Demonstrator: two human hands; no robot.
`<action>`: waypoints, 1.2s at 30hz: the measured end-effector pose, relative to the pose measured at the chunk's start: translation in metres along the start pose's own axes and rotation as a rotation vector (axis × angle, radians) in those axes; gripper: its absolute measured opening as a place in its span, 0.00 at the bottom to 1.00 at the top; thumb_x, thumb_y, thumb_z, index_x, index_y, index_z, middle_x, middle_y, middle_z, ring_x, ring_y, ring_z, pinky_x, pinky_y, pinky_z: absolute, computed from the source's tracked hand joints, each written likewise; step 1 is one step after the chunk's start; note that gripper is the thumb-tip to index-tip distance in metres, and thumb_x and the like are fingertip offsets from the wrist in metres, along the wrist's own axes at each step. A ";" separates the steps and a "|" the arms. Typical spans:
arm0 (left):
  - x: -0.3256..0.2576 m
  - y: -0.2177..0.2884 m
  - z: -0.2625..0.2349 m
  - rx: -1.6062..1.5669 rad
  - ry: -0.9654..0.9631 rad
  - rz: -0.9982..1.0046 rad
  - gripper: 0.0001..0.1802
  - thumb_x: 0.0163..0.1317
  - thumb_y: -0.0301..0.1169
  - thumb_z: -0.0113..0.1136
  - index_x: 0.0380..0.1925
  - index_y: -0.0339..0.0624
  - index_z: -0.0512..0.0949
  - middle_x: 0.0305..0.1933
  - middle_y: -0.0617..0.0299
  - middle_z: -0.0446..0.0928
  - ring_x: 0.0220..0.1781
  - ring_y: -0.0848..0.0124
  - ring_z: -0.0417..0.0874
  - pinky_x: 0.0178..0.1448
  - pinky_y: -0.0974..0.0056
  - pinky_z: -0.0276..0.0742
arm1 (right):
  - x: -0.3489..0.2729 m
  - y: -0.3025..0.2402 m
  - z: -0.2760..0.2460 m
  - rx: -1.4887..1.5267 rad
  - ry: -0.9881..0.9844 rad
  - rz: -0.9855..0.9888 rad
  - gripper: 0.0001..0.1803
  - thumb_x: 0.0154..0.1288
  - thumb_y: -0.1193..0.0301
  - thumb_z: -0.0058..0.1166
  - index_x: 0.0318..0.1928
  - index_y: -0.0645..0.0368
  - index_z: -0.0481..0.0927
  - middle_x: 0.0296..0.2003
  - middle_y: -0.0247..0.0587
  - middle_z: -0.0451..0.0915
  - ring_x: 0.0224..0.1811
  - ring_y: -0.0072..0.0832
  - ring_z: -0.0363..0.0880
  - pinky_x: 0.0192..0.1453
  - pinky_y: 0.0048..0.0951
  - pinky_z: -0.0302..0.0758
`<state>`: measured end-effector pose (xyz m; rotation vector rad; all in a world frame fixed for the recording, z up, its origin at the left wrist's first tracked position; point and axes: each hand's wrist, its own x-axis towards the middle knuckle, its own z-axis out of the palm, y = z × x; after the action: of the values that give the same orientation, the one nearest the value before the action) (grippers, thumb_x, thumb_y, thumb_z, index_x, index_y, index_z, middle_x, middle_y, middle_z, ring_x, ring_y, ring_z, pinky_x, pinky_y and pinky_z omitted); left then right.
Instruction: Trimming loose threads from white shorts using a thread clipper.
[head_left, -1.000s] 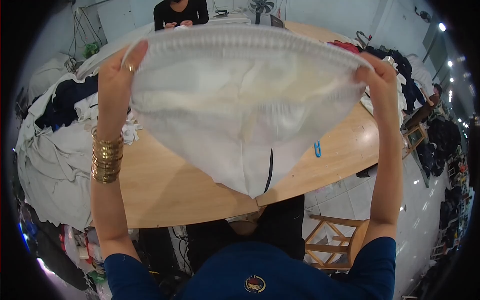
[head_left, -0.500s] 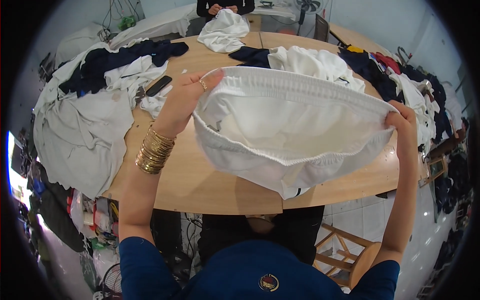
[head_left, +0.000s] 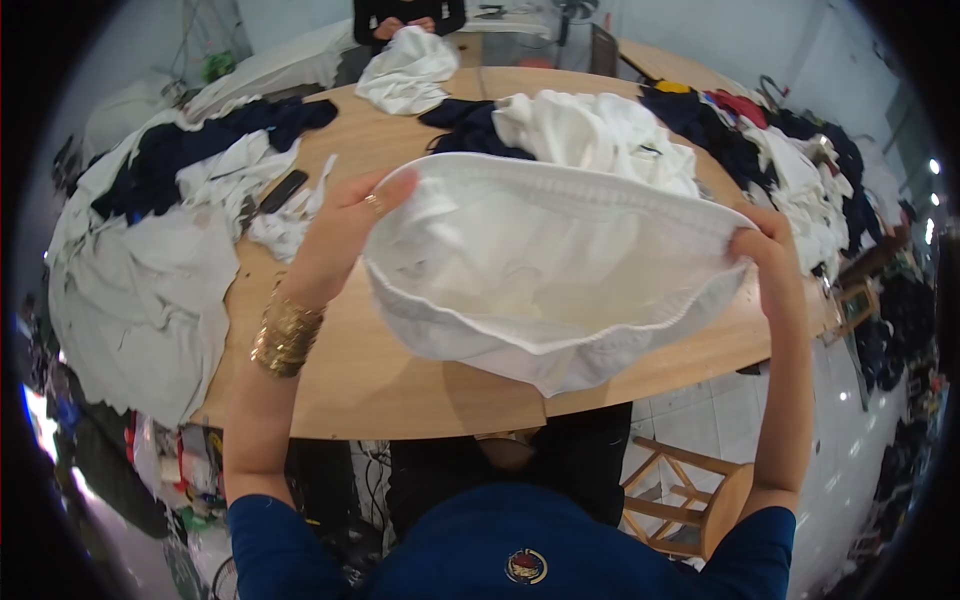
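A white garment with an elastic waistband [head_left: 560, 345] is stretched wide between my hands above the wooden table [head_left: 380, 400]. Its waist opening faces me, so the pale inside shows. At the left end of the waistband, my left hand [head_left: 345, 225] grips the edge with the thumb over it; gold bangles circle that wrist. My right hand [head_left: 768, 245] is closed round the opposite end, its fingertips partly tucked inside the band. Beyond the garment lies a heap of white cloth [head_left: 590, 130] beside a dark navy piece [head_left: 470, 125].
On the left are grey-white cloth [head_left: 140, 300], navy garments [head_left: 200, 150] and a black phone [head_left: 284, 191]. More garments [head_left: 800, 185] pile up at the right. Across the table a person [head_left: 410, 20] handles white fabric [head_left: 408, 70]. A wooden stool [head_left: 725, 510] stands below, to my right.
My view has shifted, so most things sit a little further left. Both hands keep hold of the waistband, which stays stretched; its near edge has moved slightly.
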<state>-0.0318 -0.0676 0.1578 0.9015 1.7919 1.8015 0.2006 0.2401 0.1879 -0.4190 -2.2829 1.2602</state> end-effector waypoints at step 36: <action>-0.007 -0.021 -0.031 0.616 -0.129 -0.044 0.13 0.62 0.35 0.52 0.36 0.36 0.78 0.35 0.64 0.78 0.37 0.77 0.75 0.45 0.71 0.69 | -0.040 -0.021 0.025 0.304 -0.081 0.197 0.16 0.42 0.75 0.45 0.32 0.68 0.81 0.21 0.28 0.74 0.24 0.15 0.67 0.32 0.17 0.64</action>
<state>-0.0519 -0.0927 0.1382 1.1511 2.2959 1.1322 0.2192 0.1922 0.1837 -0.4983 -2.1050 1.7211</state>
